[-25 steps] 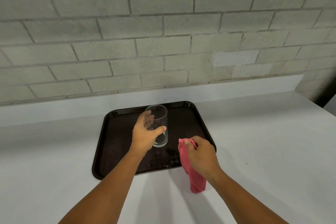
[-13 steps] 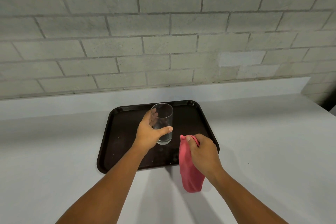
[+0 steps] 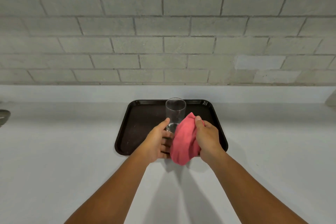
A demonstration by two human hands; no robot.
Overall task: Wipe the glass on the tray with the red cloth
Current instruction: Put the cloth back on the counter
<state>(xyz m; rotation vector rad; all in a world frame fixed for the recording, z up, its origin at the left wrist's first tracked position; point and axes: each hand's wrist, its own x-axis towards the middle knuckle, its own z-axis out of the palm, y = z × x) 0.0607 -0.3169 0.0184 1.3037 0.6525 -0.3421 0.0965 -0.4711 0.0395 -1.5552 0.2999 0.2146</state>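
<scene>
Red cloth (image 3: 183,140), bunched in the right hand (image 3: 207,137), now presses against the lower right side of a clear drinking glass (image 3: 175,114). Half a second ago the cloth hung loose from that hand, just clear of the glass and over the near edge of the tray; a second ago it dangled lower still, over the desk. So the gap has closed and cloth has met glass.

The glass stands upright on a dark brown tray (image 3: 141,125), toward its back middle. The tray lies flat on a pale grey desk (image 3: 63,151), close to a grey brick wall (image 3: 163,42).

The left hand (image 3: 157,140) has changed its hold. Earlier it wrapped the glass at mid height; now it sits lower, its thumb against the left side near the base and its fingers curled under the cloth's edge. It appears closed around the bottom of the glass, steadying it. The right hand is clamped on the cloth, thumb on top, the fabric gathered into a soft pad.

Judged from this, the reaching is over and the wiping itself is just starting. The upper wall and rim are bare of cloth, so most of the glass remains to be wiped.
</scene>
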